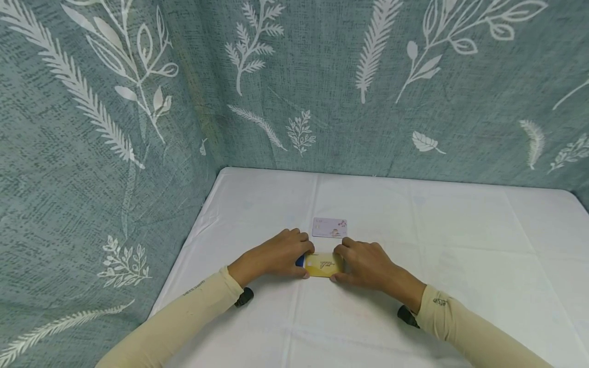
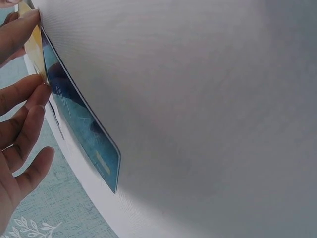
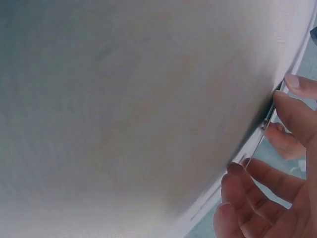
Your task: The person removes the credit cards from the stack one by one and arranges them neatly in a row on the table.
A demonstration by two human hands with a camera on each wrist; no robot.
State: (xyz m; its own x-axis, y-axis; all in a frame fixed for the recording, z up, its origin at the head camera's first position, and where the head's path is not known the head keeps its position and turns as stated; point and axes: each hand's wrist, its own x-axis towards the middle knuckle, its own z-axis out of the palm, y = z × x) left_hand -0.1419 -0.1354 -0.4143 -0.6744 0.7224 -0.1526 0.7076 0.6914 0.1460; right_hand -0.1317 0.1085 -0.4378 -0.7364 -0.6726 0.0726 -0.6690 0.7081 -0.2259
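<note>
A yellow card [image 1: 324, 265] with dark script is held by its two short sides between my hands, low over the table. My left hand [image 1: 282, 254] pinches its left end between thumb and fingers. My right hand [image 1: 368, 264] grips the right end the same way. A blue card [image 2: 81, 116] lies by the left hand; in the head view only a strip of it shows, the rest hidden under that hand. Beyond the yellow card, a pale lilac card [image 1: 329, 228] with a small flower print lies flat. In the right wrist view the held card appears nearly edge-on.
A white cloth [image 1: 460, 245] covers the table. Behind it and along the left hangs a green-blue curtain [image 1: 331, 128] with white leaf prints. Dark wrist straps [image 1: 244, 296] show beneath both cream sleeves [image 1: 184, 314].
</note>
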